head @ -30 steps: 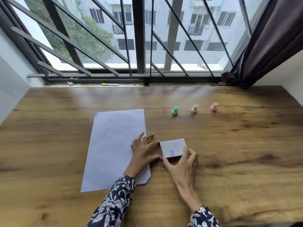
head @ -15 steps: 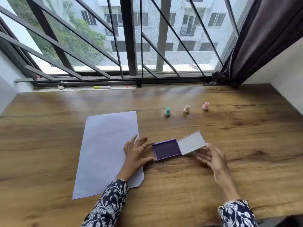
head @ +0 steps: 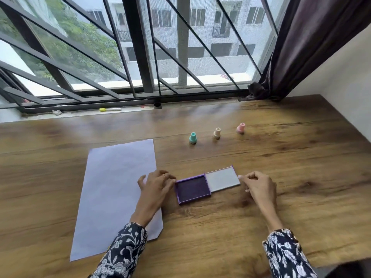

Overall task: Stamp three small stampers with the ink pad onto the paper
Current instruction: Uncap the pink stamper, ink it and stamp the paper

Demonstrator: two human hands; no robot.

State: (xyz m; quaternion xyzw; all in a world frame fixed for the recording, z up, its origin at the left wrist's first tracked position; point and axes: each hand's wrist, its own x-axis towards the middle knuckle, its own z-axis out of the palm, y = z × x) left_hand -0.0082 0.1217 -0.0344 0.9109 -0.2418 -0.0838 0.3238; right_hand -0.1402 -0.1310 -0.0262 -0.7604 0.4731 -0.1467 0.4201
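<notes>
Sitting open at table centre, the ink pad (head: 192,189) shows its dark purple bed to the camera, lid (head: 222,180) folded flat at its 3 o'clock. The left hand (head: 158,185) presses against the pad's 9 o'clock edge, fingers curled together, bracing rather than pinching, heel resting on the paper (head: 116,193). The right hand (head: 259,183) sits at the lid's 3 o'clock edge, fingertips bunched and touching its corner; whether it actually nips the lid, I cannot tell.

Now the stampers: teal (head: 193,138), beige (head: 217,133) and pink (head: 240,128), strung in a row at the pad's 12 to 1 o'clock, well apart from both hands, all upright and untouched. These look like light, hard plastic pieces, narrow neck over a wider base, so they'll likely tip at a careless nudge. Best hold, I'd say, is a fingertip pinch on the neck, pressing straight down. The pad case looks light too, and likely to slide on the smooth wood table (head: 281,197), hence that bracing hand.

The paper lies flat at the pad's 9 o'clock, thin, unmarked as far as I can see, and apt to shift. No stamping done yet.
</notes>
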